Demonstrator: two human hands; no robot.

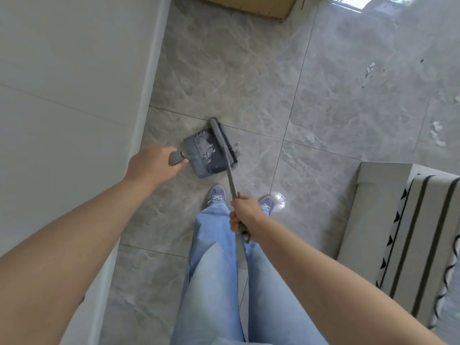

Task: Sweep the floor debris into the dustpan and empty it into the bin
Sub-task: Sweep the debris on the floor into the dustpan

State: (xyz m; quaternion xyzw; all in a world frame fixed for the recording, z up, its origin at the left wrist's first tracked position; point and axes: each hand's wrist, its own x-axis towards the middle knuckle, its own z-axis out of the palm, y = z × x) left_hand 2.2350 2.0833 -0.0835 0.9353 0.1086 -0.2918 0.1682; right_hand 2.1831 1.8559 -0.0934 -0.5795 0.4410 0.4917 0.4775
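The cardboard box at the far side is cut off by the top edge, showing only its near strip. The striped mat on the right runs out past the right edge. The left hand hides most of the dustpan handle; only its grey end shows. The broom head covers the mouth of the dustpan, hiding part of the debris inside. Scattered scraps on the far right floor are too small and blurred to identify. Both forearms leave the bottom edge.
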